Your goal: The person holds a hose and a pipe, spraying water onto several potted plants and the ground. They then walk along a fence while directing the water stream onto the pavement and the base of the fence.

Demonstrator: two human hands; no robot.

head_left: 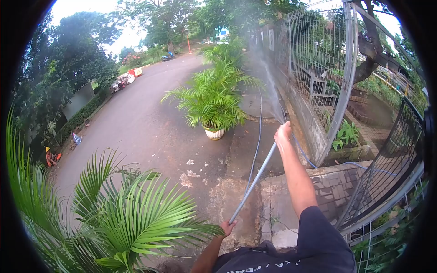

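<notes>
Two hands grip one hose (255,179). Right hand (282,133) is clenched around the hose near its outlet end, arm stretched forward; left hand (227,227) is closed on the same hose lower down, close to the person's body. The stretch of hose between the hands runs straight and taut, slanting up to the right. Water spray (268,77) leaves at the right hand and fans upward along the wire fence (314,54). More hose trails slack over the wet pavement (154,132) toward the fence base. Potted palm (213,101) in a white pot stands on the pavement ahead, left of the spray. Second palm (123,214) fills the near left corner of the view. Open gate (387,173) sits at right.
</notes>
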